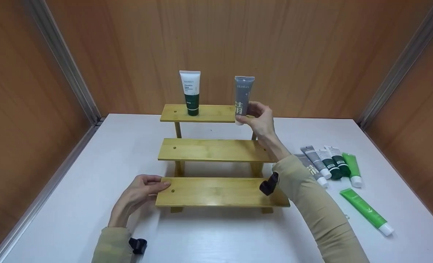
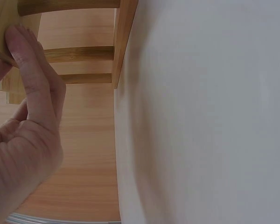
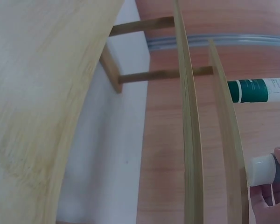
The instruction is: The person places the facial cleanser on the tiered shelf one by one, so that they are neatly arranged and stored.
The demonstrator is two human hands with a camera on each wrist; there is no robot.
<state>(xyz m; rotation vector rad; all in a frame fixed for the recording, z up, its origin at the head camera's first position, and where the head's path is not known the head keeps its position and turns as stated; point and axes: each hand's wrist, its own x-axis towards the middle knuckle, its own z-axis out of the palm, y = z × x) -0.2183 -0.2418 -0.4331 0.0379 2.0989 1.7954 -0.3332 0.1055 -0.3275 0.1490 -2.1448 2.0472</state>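
Observation:
My right hand pinches a grey tube low down, near its white cap, at the right part of the top shelf. The tube is upright with its cap downward, overlapping the shelf's front edge in the head view. On that shelf's left part a white and dark green tube stands on its cap. My left hand grips the left end of the bottom shelf, thumb on top and fingers beneath, as the left wrist view shows. The three-step bamboo rack also has a middle shelf.
Several grey and dark green tubes lie in a cluster right of the rack, with a green tube beside them. Closer to the front lies another green tube. Wooden panels with metal corner strips enclose the white table.

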